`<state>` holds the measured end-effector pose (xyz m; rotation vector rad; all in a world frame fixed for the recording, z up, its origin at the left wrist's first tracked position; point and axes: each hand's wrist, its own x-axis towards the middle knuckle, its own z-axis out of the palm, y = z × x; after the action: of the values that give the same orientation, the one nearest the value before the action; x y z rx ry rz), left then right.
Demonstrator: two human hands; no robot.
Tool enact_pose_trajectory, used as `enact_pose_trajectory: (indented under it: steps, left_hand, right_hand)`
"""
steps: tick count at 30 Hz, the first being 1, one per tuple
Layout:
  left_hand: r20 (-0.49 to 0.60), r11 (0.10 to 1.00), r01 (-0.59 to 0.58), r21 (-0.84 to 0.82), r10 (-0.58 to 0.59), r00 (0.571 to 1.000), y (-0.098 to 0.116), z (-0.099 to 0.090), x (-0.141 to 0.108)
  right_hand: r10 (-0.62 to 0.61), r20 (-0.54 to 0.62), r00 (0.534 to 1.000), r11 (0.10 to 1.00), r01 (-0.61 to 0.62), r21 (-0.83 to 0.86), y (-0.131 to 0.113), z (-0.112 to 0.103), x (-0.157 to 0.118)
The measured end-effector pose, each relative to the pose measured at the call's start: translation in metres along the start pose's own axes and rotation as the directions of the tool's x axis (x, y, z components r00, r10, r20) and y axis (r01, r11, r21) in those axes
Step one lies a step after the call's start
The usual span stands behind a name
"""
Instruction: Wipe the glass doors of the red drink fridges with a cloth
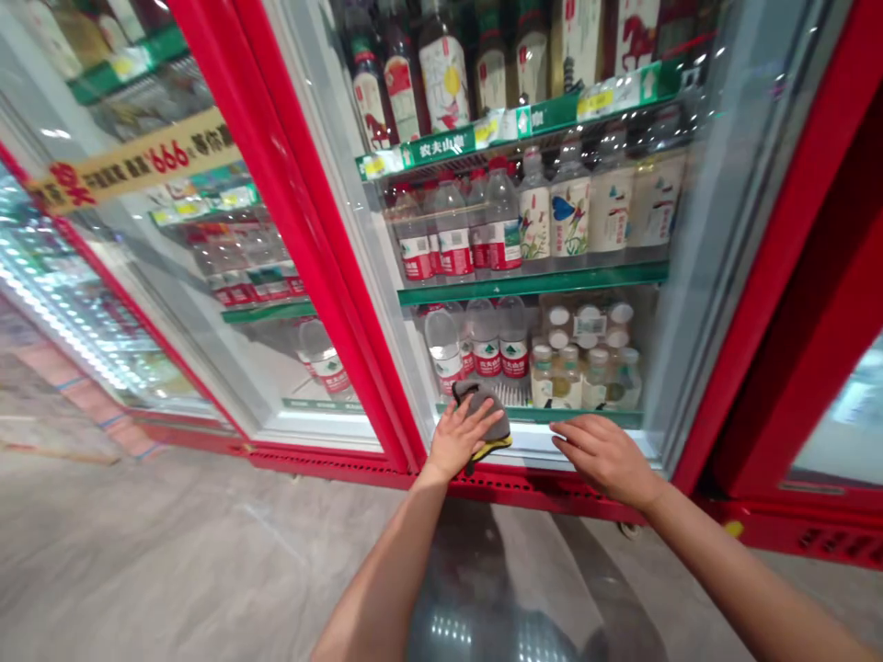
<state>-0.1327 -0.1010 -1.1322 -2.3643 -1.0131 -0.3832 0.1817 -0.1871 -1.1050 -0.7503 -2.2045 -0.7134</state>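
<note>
My left hand presses a grey cloth with a yellow-and-black edge against the low part of a red-framed fridge's glass door. The fingers spread over the cloth and hold it there. To the right, my right hand hovers close to the door's lower edge with its fingers stretched out and nothing in them. Whether its fingertips touch the glass I cannot tell. Behind the glass, near the cloth, stand large water bottles with red labels and a group of small white-capped bottles.
Higher green-edged shelves carry rows of drink bottles. Another fridge door adjoins on the left, crossed by a yellow printed strip. A red frame stands at the right. Below lies a grey floor.
</note>
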Motion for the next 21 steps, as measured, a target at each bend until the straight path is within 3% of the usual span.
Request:
enact_pose_trajectory:
  steps: [2, 4, 6, 8, 10, 14, 16, 19, 21]
  left_hand:
    - [0.013, 0.994, 0.106, 0.018, -0.106, 0.994, -0.016, -0.002, -0.013]
    - [-0.015, 0.957, 0.286, 0.042, -0.285, 0.958, -0.028, -0.003, -0.024]
    - [-0.094, 0.873, 0.488, 0.023, -0.484, 0.870, -0.031, -0.002, -0.029]
    - [-0.184, 0.793, 0.606, -0.060, -0.606, 0.774, -0.025, 0.000, -0.026]
    - [-0.257, 0.756, 0.633, -0.165, -0.653, 0.713, -0.011, 0.001, -0.015]
    - [-0.318, 0.629, 0.697, -0.346, -0.777, 0.543, 0.010, -0.013, 0.002]
    - [-0.283, 0.602, 0.673, -0.430, -0.797, 0.533, 0.007, -0.028, -0.002]
    - [-0.245, 0.630, 0.606, -0.486, -0.763, 0.598, -0.006, -0.057, -0.021]
    - [-0.268, 0.649, 0.596, -0.472, -0.750, 0.604, -0.015, -0.076, -0.037]
  right_hand:
    - [-0.040, -0.019, 0.999, 0.999, 0.040, 0.008, -0.006, 0.004, 0.006]
    - [-0.065, -0.029, 0.997, 0.998, 0.065, 0.015, -0.010, 0.007, 0.009]
    - [-0.070, -0.036, 0.997, 0.997, 0.071, 0.034, -0.012, 0.011, 0.010]
    - [-0.055, -0.044, 0.998, 0.996, 0.058, 0.069, -0.014, 0.017, 0.010]
    - [-0.031, -0.055, 0.998, 0.993, 0.037, 0.111, -0.019, 0.022, 0.013]
    - [-0.018, -0.101, 0.995, 0.983, 0.036, 0.179, -0.037, 0.033, 0.028]
    - [-0.027, -0.138, 0.990, 0.979, 0.054, 0.196, -0.048, 0.040, 0.040]
    - [-0.026, -0.184, 0.983, 0.970, 0.070, 0.232, -0.067, 0.052, 0.059]
    - [-0.042, -0.201, 0.979, 0.961, 0.095, 0.261, -0.079, 0.057, 0.069]
